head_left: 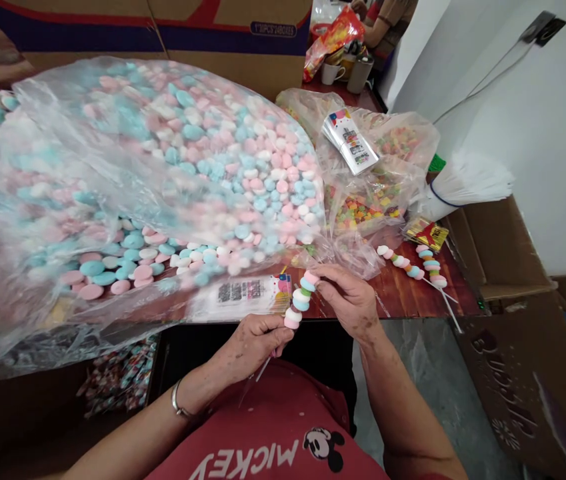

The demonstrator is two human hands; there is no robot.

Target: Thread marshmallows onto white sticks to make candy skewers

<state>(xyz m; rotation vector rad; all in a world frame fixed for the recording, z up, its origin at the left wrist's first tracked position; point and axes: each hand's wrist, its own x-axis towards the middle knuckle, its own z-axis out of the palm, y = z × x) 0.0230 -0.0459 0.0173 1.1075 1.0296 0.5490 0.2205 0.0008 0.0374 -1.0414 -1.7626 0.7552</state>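
Red shirt fabric point(283, 427) fills the bottom of the view, nearest the camera. Just above it, a candy skewer point(301, 299) is held between both hands, over the near edge of the tabletop point(403, 293). Its stick is pinched at the lower end by the left hand point(253, 343), fingers closed around it, with the bare stick tip seen below the fist. Its top candy is gripped by the right hand point(350, 300) between thumb and fingertips; the rest of the fingers are curled loosely. The stacked discs, pink, white, blue and green, lie in the gap between the two hands, tilted up to the right.

Just beyond the skewer, a flat label packet point(247, 293) is laid along the near edge. A big clear bag of pink, blue and white candy discs point(163, 167) covers most of the left and centre of the tabletop, overhanging the near edge. Two finished skewers point(420, 263) are laid near the right near corner, sticks pointing past the edge. Behind them, a smaller bag of mixed coloured candy point(373, 200) with a stack of cards point(350, 141) on top, and a bundle of white sticks point(463, 183) at the right edge. Bare wood is left only as a narrow strip by the right hand. Cardboard boxes point(507, 253) stand right of the table.
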